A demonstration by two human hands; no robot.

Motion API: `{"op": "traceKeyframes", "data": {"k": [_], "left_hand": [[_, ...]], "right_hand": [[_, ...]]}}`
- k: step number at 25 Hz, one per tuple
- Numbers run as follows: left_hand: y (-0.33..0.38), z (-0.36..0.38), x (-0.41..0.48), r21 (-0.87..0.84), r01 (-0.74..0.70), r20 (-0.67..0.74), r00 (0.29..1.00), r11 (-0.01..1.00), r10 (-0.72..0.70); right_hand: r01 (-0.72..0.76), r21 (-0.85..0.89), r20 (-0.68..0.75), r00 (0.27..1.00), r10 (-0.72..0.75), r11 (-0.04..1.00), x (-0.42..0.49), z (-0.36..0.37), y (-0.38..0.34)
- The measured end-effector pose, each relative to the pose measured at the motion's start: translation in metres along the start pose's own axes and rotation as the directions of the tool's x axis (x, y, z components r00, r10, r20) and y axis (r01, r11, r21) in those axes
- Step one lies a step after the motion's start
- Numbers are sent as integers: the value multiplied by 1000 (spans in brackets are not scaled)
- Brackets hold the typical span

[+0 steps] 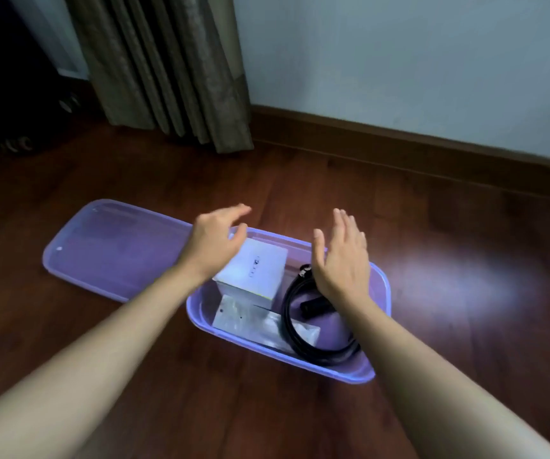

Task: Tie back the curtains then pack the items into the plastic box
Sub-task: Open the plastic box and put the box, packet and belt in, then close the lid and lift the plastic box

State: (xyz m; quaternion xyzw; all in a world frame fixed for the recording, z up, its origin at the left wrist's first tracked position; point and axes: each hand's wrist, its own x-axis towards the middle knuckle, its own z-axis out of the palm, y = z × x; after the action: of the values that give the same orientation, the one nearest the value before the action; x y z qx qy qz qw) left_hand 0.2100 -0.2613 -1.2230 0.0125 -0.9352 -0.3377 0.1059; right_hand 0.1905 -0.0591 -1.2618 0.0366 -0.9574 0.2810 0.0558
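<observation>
A purple plastic box point(381, 293) stands on the wooden floor in the middle of the view. Inside it lie a white carton point(257, 271), a silvery flat packet point(250, 321), a coiled black cable point(295, 329) and a small black cylinder point(315, 307). My left hand point(215, 241) hovers above the box's far left corner, fingers relaxed and holding nothing. Over the box's right side my right hand point(343, 256) is held flat with straight fingers, also empty. The brown curtain point(167, 67) hangs gathered at the back, reaching the floor.
The box's purple lid point(111, 250) lies flat on the floor just left of the box. A pale wall with a dark skirting board point(399, 140) runs along the back right. Dark objects point(18, 140) sit in the shadowed back left corner.
</observation>
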Motion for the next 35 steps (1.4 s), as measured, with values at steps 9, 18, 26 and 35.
{"op": "traceKeyframes", "data": {"k": [9,18,26,35], "left_hand": [[-182,-92,-7,397,470,-164,881,788,-443],[-300,-120,-16,402,713,-111,660,574,-743],[-313,-112,-18,158,838,-136,542,522,-829],[-268,-143,-6,-163,755,-309,572,635,-760]], "right_hand": [[154,318,301,919,-254,935,-30,101,-186],[76,-238,623,777,92,968,-23,183,-193],[-330,-5,652,715,254,944,-13,195,-191],[-163,264,255,962,94,951,45,125,-209]]}}
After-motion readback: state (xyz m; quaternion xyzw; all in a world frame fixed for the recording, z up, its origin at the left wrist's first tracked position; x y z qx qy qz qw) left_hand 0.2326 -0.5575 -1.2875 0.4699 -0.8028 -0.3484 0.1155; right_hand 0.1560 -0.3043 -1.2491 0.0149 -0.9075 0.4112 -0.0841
